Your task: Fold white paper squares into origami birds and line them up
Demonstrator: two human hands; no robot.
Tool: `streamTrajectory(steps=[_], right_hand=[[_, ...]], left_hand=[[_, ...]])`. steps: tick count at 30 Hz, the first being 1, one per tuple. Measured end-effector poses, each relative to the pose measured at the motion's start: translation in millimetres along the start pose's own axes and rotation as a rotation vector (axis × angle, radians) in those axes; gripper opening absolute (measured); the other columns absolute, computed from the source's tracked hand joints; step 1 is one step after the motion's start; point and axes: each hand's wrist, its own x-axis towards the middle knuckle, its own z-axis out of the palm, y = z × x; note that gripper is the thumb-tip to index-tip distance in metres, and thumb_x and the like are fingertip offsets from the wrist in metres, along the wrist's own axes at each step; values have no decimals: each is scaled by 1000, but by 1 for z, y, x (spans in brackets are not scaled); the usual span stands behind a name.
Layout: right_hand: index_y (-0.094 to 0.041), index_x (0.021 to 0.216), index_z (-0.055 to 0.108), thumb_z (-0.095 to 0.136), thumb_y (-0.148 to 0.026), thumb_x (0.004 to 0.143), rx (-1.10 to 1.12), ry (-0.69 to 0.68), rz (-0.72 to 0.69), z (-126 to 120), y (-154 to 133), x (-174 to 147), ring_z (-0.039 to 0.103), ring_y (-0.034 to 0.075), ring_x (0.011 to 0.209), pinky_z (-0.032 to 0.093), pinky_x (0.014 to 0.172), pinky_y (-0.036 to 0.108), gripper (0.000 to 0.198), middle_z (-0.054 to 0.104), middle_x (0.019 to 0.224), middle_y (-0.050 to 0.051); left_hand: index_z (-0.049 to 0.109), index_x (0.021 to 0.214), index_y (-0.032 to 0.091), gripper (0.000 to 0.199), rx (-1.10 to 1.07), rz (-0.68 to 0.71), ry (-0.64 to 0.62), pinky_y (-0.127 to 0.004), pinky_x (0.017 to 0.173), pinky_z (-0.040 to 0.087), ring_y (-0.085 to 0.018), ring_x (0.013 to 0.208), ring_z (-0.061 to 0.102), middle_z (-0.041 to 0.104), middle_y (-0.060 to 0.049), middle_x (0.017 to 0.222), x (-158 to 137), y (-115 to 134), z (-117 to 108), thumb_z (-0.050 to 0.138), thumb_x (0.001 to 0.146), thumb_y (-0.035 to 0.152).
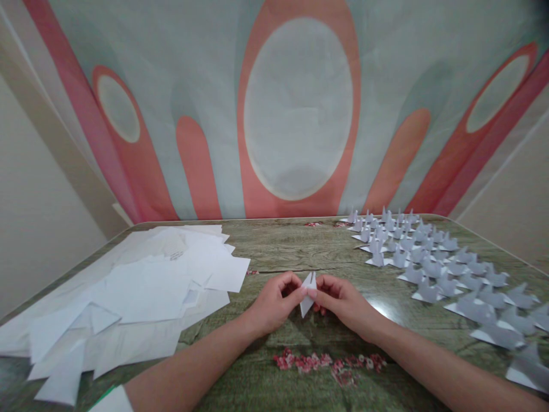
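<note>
**Two hands pinch a half-folded white paper at mid-counter**

Head view: the left hand [274,300] and the right hand [341,300] meet over the middle of the green wood-grain counter [283,243]. Between them stands the small, pointed, folded piece of white paper [307,293], held just above the counter top. Both hands are closed around it, fingertips and thumbs pinching its two sides, so the paper's upper tips and lower point show between the fingers (the remaining fingers curl under the palms).

To the left lies a loose, overlapping heap of flat white paper sheets [146,286], some with folded corners. To the right, rows of small folded white paper figures [429,266] stand on the counter, running from the far edge toward the near right corner. Just in front of the forearms, a strip of red and white floral pattern [330,362] marks the counter surface. Behind the counter hangs a pale cloth backdrop with red and orange ovals [295,114].
</note>
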Motion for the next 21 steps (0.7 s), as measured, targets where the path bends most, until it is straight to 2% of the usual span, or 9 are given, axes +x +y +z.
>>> streamTrajectory(steps=[4,10,13,17,21], right_hand=[[-17,71,53,59,-47,76,-41,19,-39,-2,2,1,43,8,52,34,50,21,32,50,58,-4],[-17,70,55,62,-46,74,5,57,-20,-5,0,1,45,9,54,35,54,22,30,52,58,-4],[-16,73,57,62,-44,75,26,43,-38,-6,0,2,47,10,58,36,57,22,28,54,61,-4],[-16,77,59,60,-41,77,5,2,-92,-8,4,3,49,11,63,38,61,23,25,56,67,-2],[-18,85,61,63,-41,75,-13,10,-160,-7,8,4,52,12,70,42,66,25,25,58,76,0]], left_hand=[[52,71,14,24,70,12,-2,-21,60,37,-11,64,46,51,1,67,-1,1,0,54,80,36],[54,76,14,27,37,35,-62,-21,61,38,-12,66,48,53,0,70,-2,5,2,47,85,38],[55,76,14,24,141,68,8,-22,61,39,-12,66,50,56,0,71,-5,7,4,49,84,36],[57,73,16,21,453,243,155,-25,67,38,-14,70,53,59,-2,72,-9,7,3,49,85,31],[57,74,17,19,823,513,181,-28,67,36,-15,72,53,59,-3,72,-11,8,-4,45,87,26]])
